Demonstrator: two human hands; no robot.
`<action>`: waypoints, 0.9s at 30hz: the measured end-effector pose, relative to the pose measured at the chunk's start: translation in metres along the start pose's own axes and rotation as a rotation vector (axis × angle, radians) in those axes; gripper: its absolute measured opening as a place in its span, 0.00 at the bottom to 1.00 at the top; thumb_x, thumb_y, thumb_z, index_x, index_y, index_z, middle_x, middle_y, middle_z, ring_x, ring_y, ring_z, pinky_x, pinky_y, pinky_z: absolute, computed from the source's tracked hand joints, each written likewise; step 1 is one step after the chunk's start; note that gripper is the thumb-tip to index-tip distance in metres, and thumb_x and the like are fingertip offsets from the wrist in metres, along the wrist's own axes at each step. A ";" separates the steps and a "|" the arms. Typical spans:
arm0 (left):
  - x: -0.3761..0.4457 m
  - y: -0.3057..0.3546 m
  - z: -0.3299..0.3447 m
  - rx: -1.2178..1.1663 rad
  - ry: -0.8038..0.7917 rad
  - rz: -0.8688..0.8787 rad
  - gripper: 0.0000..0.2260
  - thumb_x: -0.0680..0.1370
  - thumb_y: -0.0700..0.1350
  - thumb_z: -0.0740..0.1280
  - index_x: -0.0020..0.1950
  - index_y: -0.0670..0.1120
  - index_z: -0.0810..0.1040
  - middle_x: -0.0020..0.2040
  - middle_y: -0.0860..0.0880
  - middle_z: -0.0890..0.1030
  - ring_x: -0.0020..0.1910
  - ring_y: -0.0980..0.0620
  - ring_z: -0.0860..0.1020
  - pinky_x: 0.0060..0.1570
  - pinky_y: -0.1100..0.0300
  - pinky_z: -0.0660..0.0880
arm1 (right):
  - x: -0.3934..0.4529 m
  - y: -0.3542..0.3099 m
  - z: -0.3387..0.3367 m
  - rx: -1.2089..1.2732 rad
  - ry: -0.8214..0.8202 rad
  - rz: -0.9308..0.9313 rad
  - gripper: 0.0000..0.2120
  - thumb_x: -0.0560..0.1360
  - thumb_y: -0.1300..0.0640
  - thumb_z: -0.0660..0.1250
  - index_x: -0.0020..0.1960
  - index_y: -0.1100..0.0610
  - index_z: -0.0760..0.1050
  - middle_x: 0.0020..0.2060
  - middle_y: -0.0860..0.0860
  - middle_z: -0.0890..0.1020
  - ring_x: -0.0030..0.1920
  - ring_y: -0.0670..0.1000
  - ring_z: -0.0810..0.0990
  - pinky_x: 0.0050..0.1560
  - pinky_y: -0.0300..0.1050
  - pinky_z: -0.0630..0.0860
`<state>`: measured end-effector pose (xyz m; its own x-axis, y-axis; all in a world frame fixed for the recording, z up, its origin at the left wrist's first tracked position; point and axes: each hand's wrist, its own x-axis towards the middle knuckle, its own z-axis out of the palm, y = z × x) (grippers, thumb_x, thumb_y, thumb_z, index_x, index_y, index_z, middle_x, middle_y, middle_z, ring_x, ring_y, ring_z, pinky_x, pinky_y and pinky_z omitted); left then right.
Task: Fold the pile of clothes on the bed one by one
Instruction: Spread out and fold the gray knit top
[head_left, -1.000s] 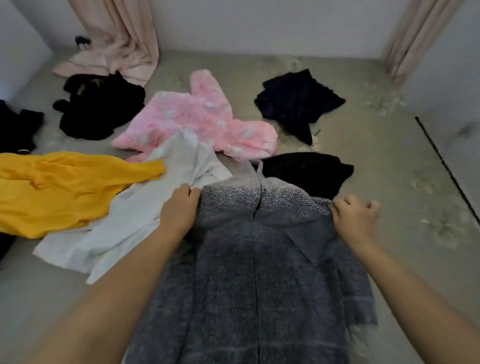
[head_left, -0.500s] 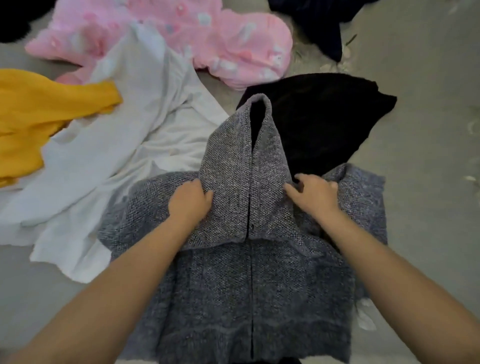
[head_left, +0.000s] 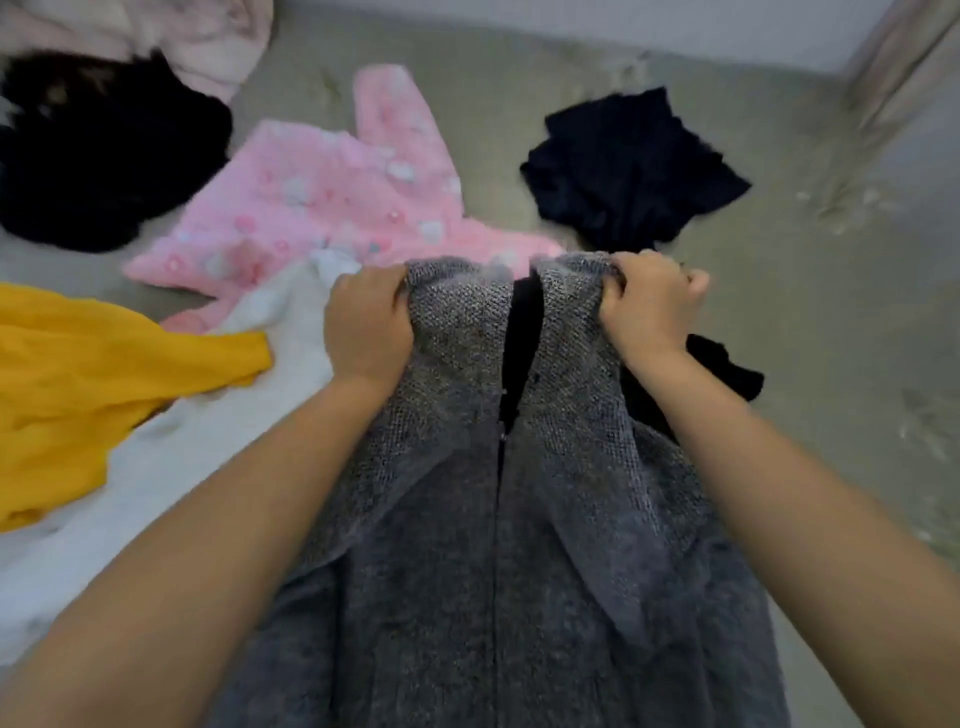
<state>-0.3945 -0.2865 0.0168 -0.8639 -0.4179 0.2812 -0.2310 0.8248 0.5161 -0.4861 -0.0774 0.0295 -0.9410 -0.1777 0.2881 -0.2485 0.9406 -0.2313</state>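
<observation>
From my feed I see two bare forearms running up from the bottom corners. No sleeve shows on either arm as far back as the edges of view, and no watch, band or bracelet sits at either wrist. My left hand (head_left: 366, 325) has a broad back with the knuckles rounded. My right hand (head_left: 649, 306) shows no ring on the fingers I can make out. Motion blur softens both arms below the wrists.
</observation>
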 end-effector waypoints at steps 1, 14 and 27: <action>0.023 0.006 -0.004 0.009 0.029 0.040 0.08 0.76 0.37 0.60 0.49 0.37 0.78 0.46 0.35 0.78 0.47 0.37 0.73 0.45 0.47 0.63 | 0.019 -0.006 -0.006 0.004 0.069 -0.012 0.10 0.76 0.59 0.58 0.48 0.57 0.78 0.44 0.55 0.79 0.49 0.58 0.74 0.48 0.48 0.55; -0.092 -0.039 0.073 0.392 -0.634 0.002 0.24 0.80 0.50 0.55 0.74 0.42 0.55 0.75 0.41 0.55 0.74 0.43 0.52 0.69 0.47 0.56 | -0.115 0.014 0.084 -0.095 -0.615 -0.153 0.24 0.79 0.48 0.54 0.72 0.55 0.59 0.73 0.55 0.59 0.74 0.54 0.53 0.70 0.59 0.48; -0.190 -0.127 0.079 0.674 -1.011 -0.104 0.26 0.79 0.62 0.45 0.73 0.60 0.36 0.76 0.51 0.37 0.74 0.40 0.38 0.71 0.43 0.39 | -0.245 0.035 0.148 -0.284 -0.960 -0.259 0.31 0.77 0.36 0.40 0.74 0.47 0.35 0.73 0.47 0.34 0.73 0.50 0.33 0.69 0.59 0.31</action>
<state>-0.2368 -0.2814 -0.1662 -0.7170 -0.2570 -0.6480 -0.2462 0.9630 -0.1095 -0.2986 -0.0433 -0.1868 -0.6846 -0.4231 -0.5935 -0.5231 0.8523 -0.0043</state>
